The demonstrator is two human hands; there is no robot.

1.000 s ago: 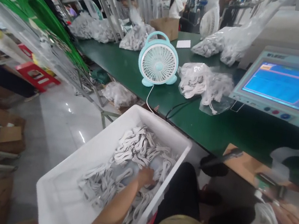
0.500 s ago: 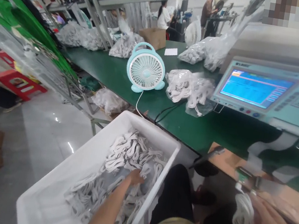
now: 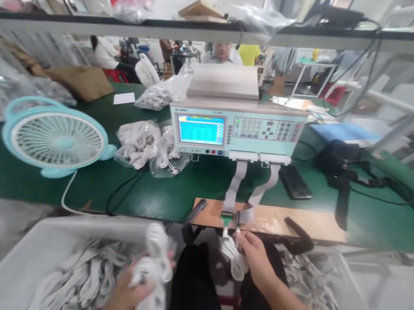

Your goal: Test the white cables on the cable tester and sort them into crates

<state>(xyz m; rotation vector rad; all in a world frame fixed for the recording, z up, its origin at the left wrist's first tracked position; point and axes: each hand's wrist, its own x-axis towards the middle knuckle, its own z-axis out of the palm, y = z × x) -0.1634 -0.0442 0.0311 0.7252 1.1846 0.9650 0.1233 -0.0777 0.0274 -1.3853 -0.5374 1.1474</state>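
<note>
My left hand point(image 3: 133, 287) grips coiled white cables point(image 3: 154, 272), smeared by motion, above the right end of a white bin point(image 3: 41, 231) full of similar coils. At the bench edge, my right hand point(image 3: 254, 254) pinches a plug of another white coiled cable point(image 3: 234, 259). One end of that cable meets a small green circuit board point(image 3: 226, 221); the plug in my fingers is at the connector beside it. Two grey ribbon cables point(image 3: 236, 186) run from these connectors up to a tester point(image 3: 235, 128) with a lit blue screen.
A light-blue fan point(image 3: 60, 139) stands on the green bench left of bagged cables point(image 3: 140, 142). Clamps point(image 3: 196, 216) sit on a wooden board point(image 3: 317, 225). A phone point(image 3: 296, 182) and black bag point(image 3: 342, 160) lie right. Another bin of cables point(image 3: 316, 293) stands at my right.
My left hand has come up out of the bin, now with coiled cables in it. The view has swung right, and my right hand stays at the connectors with its cable.
</note>
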